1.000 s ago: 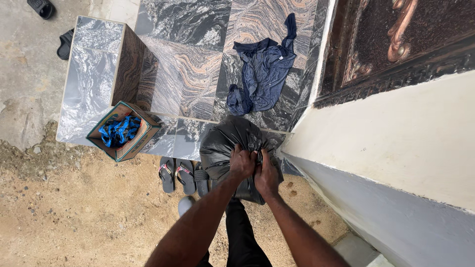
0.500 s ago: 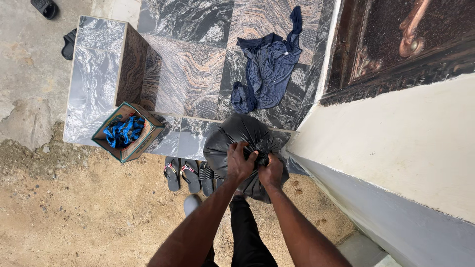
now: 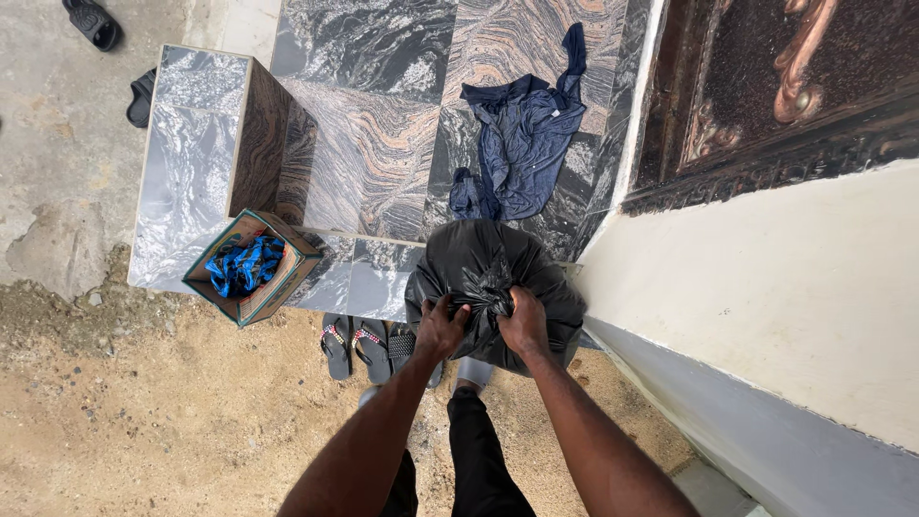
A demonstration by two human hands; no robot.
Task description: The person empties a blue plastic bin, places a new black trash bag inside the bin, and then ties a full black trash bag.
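Gripping the gathered neck of the black plastic bag (image 3: 493, 287), which rests at the marble step's (image 3: 373, 163) edge, left hand (image 3: 442, 328) and right hand (image 3: 525, 321) are both clamped; recommended: keep gathers tight, twisting evenly, avoiding tears.

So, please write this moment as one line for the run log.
left hand: grips bag neck | right hand: grips bag neck | black bag: on tiled step, gathered shut | box, sandals: nearby
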